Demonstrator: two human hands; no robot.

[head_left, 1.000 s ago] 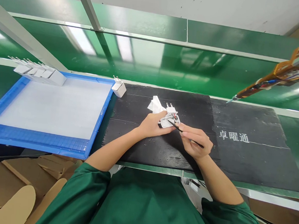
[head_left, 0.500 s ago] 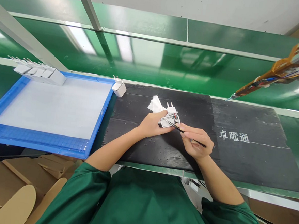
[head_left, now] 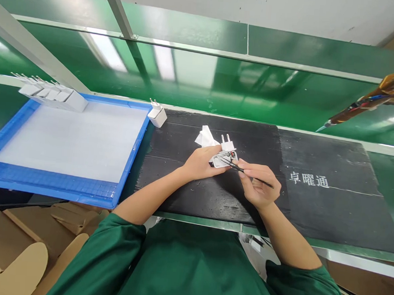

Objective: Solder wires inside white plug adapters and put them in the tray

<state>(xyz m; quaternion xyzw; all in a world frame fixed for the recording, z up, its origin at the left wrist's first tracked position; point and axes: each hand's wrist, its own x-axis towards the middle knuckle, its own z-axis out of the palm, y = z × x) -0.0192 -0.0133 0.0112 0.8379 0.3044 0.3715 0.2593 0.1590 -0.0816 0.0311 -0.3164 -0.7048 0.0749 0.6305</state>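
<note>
My left hand [head_left: 201, 163] is closed around a white plug adapter housing [head_left: 223, 160], whose open side faces up. Small wires or parts show inside it, too fine to make out. At its far end sits a white plug piece [head_left: 228, 144] with two round pins pointing away from me. Black tweezers [head_left: 252, 177] are pinched in my right hand [head_left: 259, 186], and their tips reach into the open housing. A white cloth or tissue [head_left: 207, 137] lies just beyond my left hand.
A blue tray [head_left: 126, 160] with a white sheet lies to the left, several white plug adapters [head_left: 54, 96] on its far corner. Another white adapter [head_left: 157, 114] stands by its right edge. A glue-gun-like tool [head_left: 358, 105] hangs at upper right. Black mats [head_left: 334, 211] cover the bench.
The hanging tool has swung to the right. My hands stay nearly in place, with the tweezers shifting slightly within the housing.
</note>
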